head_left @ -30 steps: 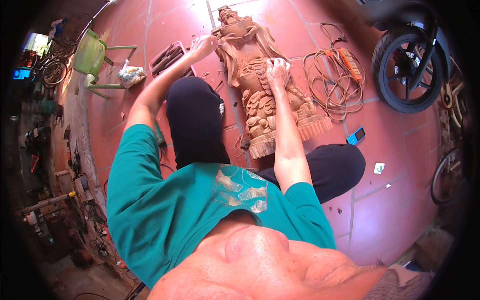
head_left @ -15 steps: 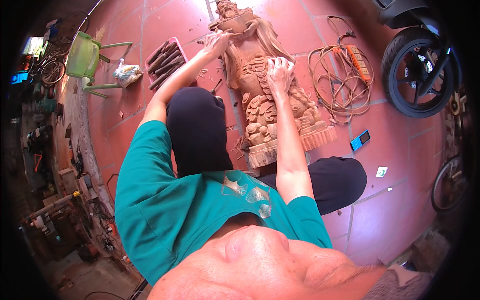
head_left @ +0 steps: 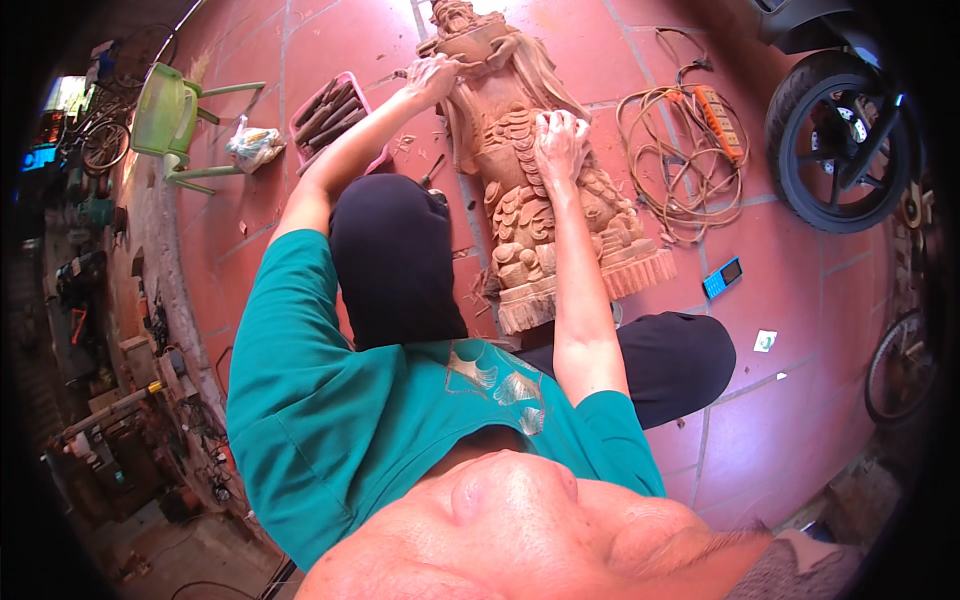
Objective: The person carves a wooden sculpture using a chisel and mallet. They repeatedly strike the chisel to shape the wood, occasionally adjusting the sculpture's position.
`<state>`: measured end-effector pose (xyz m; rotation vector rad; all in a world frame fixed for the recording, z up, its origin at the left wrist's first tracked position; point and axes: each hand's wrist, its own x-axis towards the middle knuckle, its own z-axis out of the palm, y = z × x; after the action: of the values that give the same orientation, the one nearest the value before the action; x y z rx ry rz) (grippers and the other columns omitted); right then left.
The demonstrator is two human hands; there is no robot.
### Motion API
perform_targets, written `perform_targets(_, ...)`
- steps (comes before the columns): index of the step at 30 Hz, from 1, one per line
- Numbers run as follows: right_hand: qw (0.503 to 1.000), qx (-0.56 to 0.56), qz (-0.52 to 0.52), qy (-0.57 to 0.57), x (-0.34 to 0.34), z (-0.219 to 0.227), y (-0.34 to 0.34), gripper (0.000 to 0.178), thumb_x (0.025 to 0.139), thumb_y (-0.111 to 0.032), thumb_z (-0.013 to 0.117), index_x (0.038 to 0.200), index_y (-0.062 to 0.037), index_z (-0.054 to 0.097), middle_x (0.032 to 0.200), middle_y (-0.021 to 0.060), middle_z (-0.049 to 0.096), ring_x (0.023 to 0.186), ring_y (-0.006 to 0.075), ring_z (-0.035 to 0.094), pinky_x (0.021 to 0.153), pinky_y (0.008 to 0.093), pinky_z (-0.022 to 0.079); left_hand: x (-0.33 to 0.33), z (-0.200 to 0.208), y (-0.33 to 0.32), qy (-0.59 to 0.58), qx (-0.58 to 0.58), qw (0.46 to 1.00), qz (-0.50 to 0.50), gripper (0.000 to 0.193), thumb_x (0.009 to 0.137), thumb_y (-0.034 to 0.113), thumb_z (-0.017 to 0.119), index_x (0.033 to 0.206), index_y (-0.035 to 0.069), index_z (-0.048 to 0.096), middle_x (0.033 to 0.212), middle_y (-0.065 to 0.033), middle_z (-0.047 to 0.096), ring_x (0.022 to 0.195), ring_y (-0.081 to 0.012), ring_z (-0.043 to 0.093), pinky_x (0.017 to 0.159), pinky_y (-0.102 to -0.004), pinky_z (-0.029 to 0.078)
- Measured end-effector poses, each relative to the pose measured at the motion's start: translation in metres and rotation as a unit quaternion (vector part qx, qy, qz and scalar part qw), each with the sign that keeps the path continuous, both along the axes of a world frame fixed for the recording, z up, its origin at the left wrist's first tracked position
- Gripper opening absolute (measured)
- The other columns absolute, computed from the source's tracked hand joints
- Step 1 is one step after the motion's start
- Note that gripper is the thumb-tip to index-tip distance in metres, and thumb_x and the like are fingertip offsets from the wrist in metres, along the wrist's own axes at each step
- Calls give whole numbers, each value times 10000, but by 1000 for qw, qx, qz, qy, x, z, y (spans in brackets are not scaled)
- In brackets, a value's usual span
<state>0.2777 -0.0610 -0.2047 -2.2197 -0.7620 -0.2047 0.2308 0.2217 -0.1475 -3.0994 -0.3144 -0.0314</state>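
Observation:
A carved wooden statue (head_left: 510, 150) of a bearded, robed figure lies on its back in front of me, its head at the far end and its base near my legs. My left hand (head_left: 433, 78) is closed at the figure's left edge, just below the head. From that fist a slim dark-handled tool (head_left: 393, 75) sticks out to the left; its working end is hidden. My right hand (head_left: 562, 147) rests on the middle of the statue with curled fingers. Whatever those fingers may hold is hidden.
Left of the statue are a pink basket (head_left: 384, 160) of dark tool handles, a small loose tool (head_left: 433, 170), a plastic bag (head_left: 255, 145) and a green chair (head_left: 168, 110). To the right lie a coiled cord with an orange power strip (head_left: 718, 122), a blue phone (head_left: 723, 278) and a motorbike wheel (head_left: 845, 145).
My left hand has shifted slightly away from me along the statue's edge, with the slim tool still in it. My right hand has stayed in nearly the same place.

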Motion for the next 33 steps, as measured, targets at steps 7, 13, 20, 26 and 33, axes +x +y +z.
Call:
perform_targets(7,1000,-16,-2,4,4,-2,-3,248,1011,-275,539,1087,-106,704,1207,99,623,1200,334,471,1047,485,397,-12,-12,-21,13,-36,999,-29,167,849,223,665,912,95,753,898,-177,724,878,-352,714,710,-480,557)
perform_targets(13,997,-53,18,-44,11,-5,-6,247,1019,-258,513,1071,-109,703,1201,92,626,1210,318,471,1058,470,382,6,-3,-12,-64,22,998,-2,174,868,217,633,932,115,758,852,-180,709,894,-352,714,737,-473,568)
perform_targets(20,999,-36,-15,-4,-2,7,-10,241,1010,-262,515,1044,-118,705,1175,85,632,1217,318,472,1054,495,367,-23,1,-49,92,-117,987,-51,135,864,209,666,876,104,749,831,-158,723,803,-349,715,686,-467,560)
perform_targets(26,998,-6,-18,-53,-11,21,-2,241,997,-255,526,1000,-107,717,1053,68,680,1121,271,535,1024,460,365,-51,21,-30,51,-148,987,39,186,841,332,763,904,157,759,852,-108,741,844,-317,720,750,-464,556)
perform_targets(33,996,-36,-3,-76,-6,10,0,212,985,-261,573,994,-108,720,1091,87,674,1124,305,527,1007,475,391,-65,117,30,16,-29,998,53,169,857,305,740,896,141,725,812,-136,731,797,-348,717,724,-472,542)
